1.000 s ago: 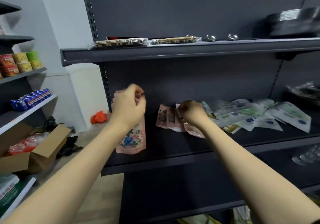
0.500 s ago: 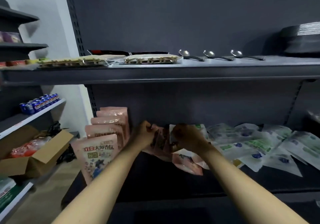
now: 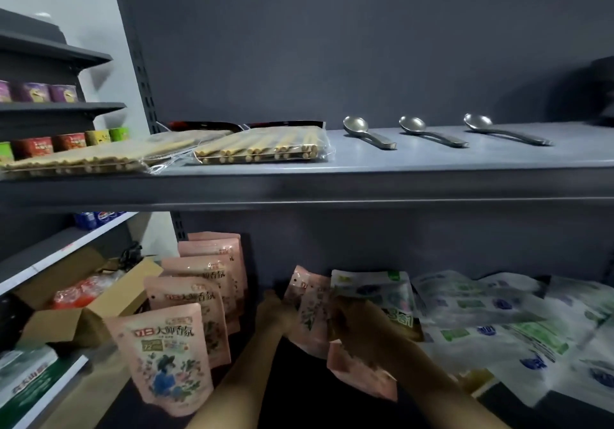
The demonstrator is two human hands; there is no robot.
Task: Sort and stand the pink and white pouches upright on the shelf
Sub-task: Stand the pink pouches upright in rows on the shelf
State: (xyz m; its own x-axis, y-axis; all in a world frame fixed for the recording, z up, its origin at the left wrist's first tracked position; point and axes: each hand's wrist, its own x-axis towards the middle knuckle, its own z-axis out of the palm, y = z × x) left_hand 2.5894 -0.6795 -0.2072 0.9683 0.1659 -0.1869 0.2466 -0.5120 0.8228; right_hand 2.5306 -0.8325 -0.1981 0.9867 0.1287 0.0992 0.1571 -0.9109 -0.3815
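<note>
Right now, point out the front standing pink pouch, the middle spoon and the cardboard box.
front standing pink pouch (image 3: 166, 362), head view, printed front face
middle spoon (image 3: 413, 124), head view, bowl
cardboard box (image 3: 56, 327), head view, front flap

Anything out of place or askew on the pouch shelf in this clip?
Yes. The white pouches lie flat in a loose overlapping heap on the shelf's right, not upright like the pink row at left. A few pink pouches sit tilted between both hands, with one lying flat below them.
</note>
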